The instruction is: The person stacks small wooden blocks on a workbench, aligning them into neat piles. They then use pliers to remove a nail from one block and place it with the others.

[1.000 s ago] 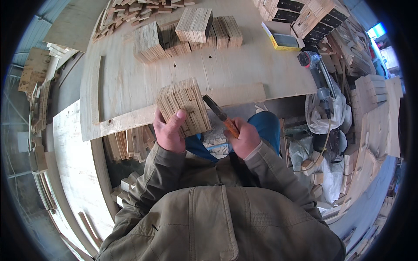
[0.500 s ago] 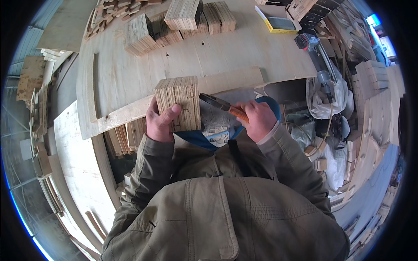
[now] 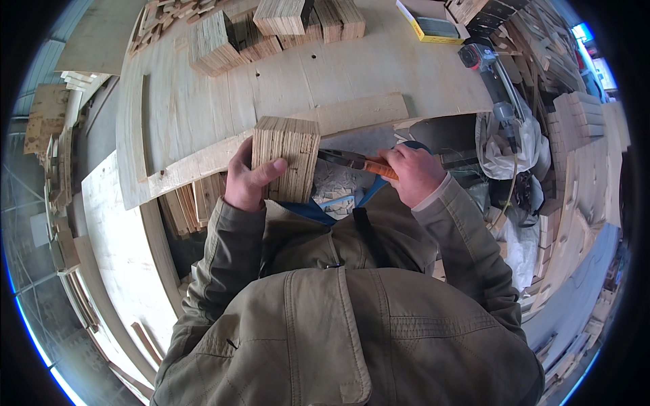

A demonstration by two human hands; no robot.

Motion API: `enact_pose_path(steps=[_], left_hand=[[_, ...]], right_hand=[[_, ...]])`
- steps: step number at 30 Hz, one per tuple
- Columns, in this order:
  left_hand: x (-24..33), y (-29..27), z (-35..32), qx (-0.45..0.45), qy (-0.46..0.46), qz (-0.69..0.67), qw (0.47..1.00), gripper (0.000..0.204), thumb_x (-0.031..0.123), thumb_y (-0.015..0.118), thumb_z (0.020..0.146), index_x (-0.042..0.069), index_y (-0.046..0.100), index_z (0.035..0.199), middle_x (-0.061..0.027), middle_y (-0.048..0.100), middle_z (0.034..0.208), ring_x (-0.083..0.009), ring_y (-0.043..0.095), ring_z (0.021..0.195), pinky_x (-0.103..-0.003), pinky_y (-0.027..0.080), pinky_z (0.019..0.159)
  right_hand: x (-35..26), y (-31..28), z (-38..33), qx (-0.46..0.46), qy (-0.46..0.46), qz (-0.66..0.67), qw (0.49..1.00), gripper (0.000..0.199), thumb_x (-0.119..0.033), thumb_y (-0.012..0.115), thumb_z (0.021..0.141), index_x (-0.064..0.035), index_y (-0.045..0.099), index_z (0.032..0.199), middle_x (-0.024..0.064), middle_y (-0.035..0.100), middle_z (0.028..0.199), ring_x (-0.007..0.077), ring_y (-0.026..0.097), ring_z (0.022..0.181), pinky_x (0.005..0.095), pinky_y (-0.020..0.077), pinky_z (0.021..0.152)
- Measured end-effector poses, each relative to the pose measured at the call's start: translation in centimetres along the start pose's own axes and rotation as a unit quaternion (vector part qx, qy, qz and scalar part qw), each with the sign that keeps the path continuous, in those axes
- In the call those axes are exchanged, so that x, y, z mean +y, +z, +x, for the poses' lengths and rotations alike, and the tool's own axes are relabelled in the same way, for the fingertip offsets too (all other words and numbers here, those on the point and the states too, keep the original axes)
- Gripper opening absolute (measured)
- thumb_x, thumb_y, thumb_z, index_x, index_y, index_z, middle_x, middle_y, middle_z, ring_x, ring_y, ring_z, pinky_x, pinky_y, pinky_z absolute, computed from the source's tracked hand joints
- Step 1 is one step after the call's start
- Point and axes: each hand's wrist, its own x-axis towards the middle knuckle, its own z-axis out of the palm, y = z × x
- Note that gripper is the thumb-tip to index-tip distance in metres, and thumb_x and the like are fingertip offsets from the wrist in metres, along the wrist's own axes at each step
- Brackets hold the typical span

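Note:
My left hand (image 3: 249,177) is closed around the left side of a plywood block (image 3: 287,157), its thumb lying across the near face. The block shows stacked layers and is held up in front of the bench's near edge. In my right hand (image 3: 414,174) are pliers with orange grips (image 3: 380,166) and a dark metal head. The pliers point left, and their tip meets or nearly meets the block's right side. Whether the jaws bite on anything there is hard to make out.
Several similar plywood blocks (image 3: 211,46) stand at the back of the plywood-topped bench (image 3: 203,101). At the far right are a yellow-edged box (image 3: 433,34) and a nail gun (image 3: 493,81) with a hose. Below it hangs a white plastic bag (image 3: 497,152). Timber offcuts (image 3: 166,20) lie at far left.
The block has moved slightly right and turned a little in my left hand. My right hand has shifted right, and the pliers now lie more level with their head against or close to the block.

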Motion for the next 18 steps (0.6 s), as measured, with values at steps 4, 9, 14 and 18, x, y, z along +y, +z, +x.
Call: enact_pose_path(steps=[4, 9, 14, 18], left_hand=[[-0.2, 0.0, 0.1, 0.0, -0.001, -0.012, 1.0, 0.091, 0.03, 0.094, 0.079, -0.011, 0.054, 0.15, -0.0176, 0.073, 0.13, -0.0258, 0.071, 0.117, -0.039, 0.055, 0.107], [0.2, -0.4, 0.4, -0.006, -0.001, -0.001, 1.0, 0.091, 0.028, 0.094, 0.078, -0.012, 0.054, 0.15, -0.018, 0.072, 0.131, -0.0258, 0.07, 0.119, -0.039, 0.054, 0.108], [-0.1, 0.0, 0.3, 0.011, 0.022, 0.002, 1.0, 0.09, 0.027, 0.094, 0.079, -0.012, 0.054, 0.15, -0.0181, 0.072, 0.131, -0.0258, 0.07, 0.12, -0.04, 0.055, 0.108], [-0.3, 0.6, 0.3, 0.027, 0.036, -0.014, 0.999, 0.089, 0.031, 0.094, 0.08, -0.011, 0.055, 0.148, -0.0175, 0.072, 0.131, -0.0252, 0.07, 0.119, -0.04, 0.055, 0.107]], right_hand=[[-0.1, 0.0, -0.1, 0.004, 0.007, -0.005, 1.0, 0.042, -0.012, 0.082, 0.09, -0.0047, 0.068, 0.129, 0.0171, 0.071, 0.113, 0.0424, 0.072, 0.1, 0.0517, 0.0583, 0.085], [-0.1, 0.5, 0.0, -0.012, 0.042, 0.028, 0.999, 0.032, -0.011, 0.08, 0.092, -0.0057, 0.068, 0.121, 0.0187, 0.073, 0.111, 0.0436, 0.073, 0.102, 0.052, 0.0589, 0.084], [-0.5, 2.6, 0.2, 0.028, 0.06, 0.106, 0.992, 0.021, -0.011, 0.077, 0.094, -0.0038, 0.063, 0.109, 0.0234, 0.075, 0.099, 0.0484, 0.073, 0.093, 0.0553, 0.0587, 0.077], [-1.4, 4.3, -0.3, 0.079, 0.07, 0.176, 0.979, 0.019, -0.011, 0.076, 0.096, -0.0031, 0.064, 0.108, 0.0252, 0.075, 0.096, 0.0499, 0.073, 0.094, 0.0555, 0.058, 0.077]])
